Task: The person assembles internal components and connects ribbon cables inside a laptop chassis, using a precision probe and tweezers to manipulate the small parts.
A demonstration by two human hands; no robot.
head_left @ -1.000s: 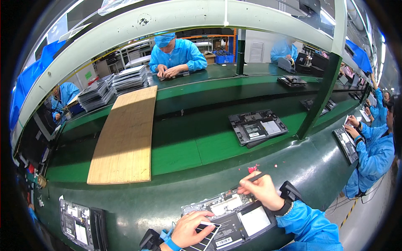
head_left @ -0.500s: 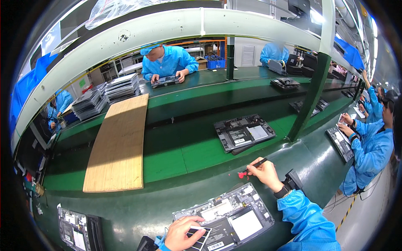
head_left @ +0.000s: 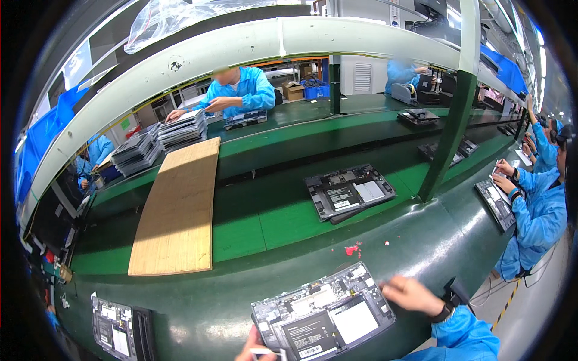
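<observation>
An opened laptop base [head_left: 322, 313] lies on the bench right in front of me, its circuit boards, black battery and a white rectangular panel exposed. My left hand [head_left: 251, 347] is at its near left corner, cut off by the lower edge of the picture. Its fingers hold a white-edged sheet [head_left: 268, 352], mostly out of view. My right hand [head_left: 414, 295] is beside the laptop base's right edge, somewhat blurred, fingers curled together; what they grip is hidden. Small red scraps [head_left: 351, 249] lie on the bench just beyond the laptop base.
Another opened laptop base [head_left: 350, 191] rests on the green strip ahead, near a green post [head_left: 447, 138]. A wooden board [head_left: 177, 207] spans the left side. More laptop parts [head_left: 114, 328] stand at near left. Across, a person [head_left: 241, 96] works beside stacked panels [head_left: 182, 129].
My right hand has come back from the red scraps to the laptop base's right edge. My left hand has drawn down off the battery with the sheet. The person opposite now reaches to the stack.
</observation>
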